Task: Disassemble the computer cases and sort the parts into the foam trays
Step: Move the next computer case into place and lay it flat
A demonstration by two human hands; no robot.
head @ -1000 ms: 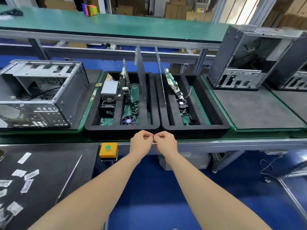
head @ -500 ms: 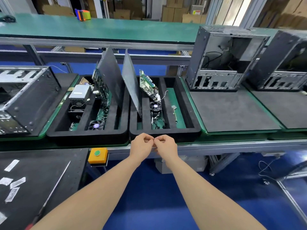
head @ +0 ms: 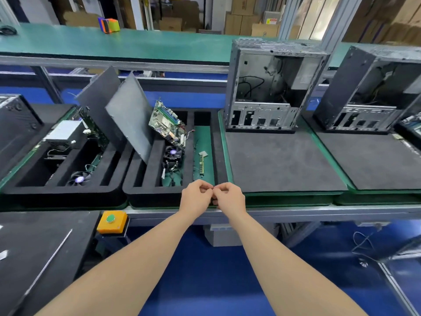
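My left hand [head: 196, 197] and my right hand [head: 229, 198] meet fingertip to fingertip at the front rim of the right foam tray [head: 155, 198]. Both are pinched shut; anything between the fingers is too small to see. That tray holds a leaning grey side panel [head: 129, 115], a tilted motherboard [head: 166, 124], a fan [head: 173, 152] and a memory stick [head: 201, 164]. The left foam tray [head: 68, 198] holds a silver power supply [head: 65, 131], a board, another panel [head: 100, 99] and a fan [head: 79, 179]. An opened computer case [head: 268, 87] stands upright to the right.
A second opened case [head: 369, 92] stands at far right, and another case [head: 16, 124] lies at far left. A grey mat [head: 280, 163] lies before the middle case. An orange button box [head: 111, 221] sits below the belt edge. A thin metal rod [head: 50, 261] lies on the black side table.
My view has swung to the right, so the trays slid left and the upright cases came to the centre. My hands stay pinched together in the same pose.
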